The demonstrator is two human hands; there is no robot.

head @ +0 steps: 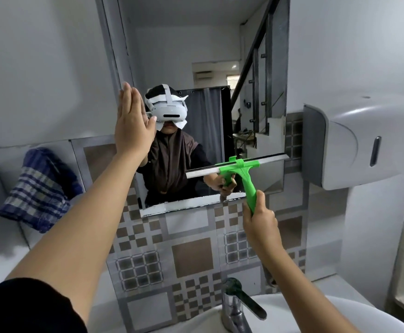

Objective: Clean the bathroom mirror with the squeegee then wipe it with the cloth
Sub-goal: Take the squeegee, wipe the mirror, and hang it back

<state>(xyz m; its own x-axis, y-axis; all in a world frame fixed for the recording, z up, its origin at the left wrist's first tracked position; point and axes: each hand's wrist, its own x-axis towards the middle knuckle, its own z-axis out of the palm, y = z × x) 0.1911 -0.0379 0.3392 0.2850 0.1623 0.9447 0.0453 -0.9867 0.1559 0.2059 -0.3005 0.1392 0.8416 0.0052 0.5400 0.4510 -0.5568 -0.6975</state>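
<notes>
- Right hand (259, 218) first: fingers curled tight round the green plastic handle of the squeegee (240, 169), thumb up along the shaft.
- That handle is a slim ribbed stem flaring into a T; across it runs a long straight metal channel with a dark rubber blade, tilted slightly, right end higher.
- The blade sits against the lower right part of the mirror (203, 56), its right tip reaching the glass's right edge.
- Left hand (133, 123) is flat and spread, fingers straight and together, palm pressed to the glass near the left edge, holding nothing.
- Smooth open glass above the blade; below it, only a narrow strip before the chipped white bottom edge.
- The cloth (37, 188), blue-and-white checked and crumpled, rests on the ledge to the left, well apart from both hands.
- A rounded white plastic dispenser (364, 143) crowds the mirror's right side.
- Glossy grey-brown checker tiles (191, 255) below.
- Chrome tap (237, 306) and white basin (340, 313) are cut off at the bottom.
</notes>
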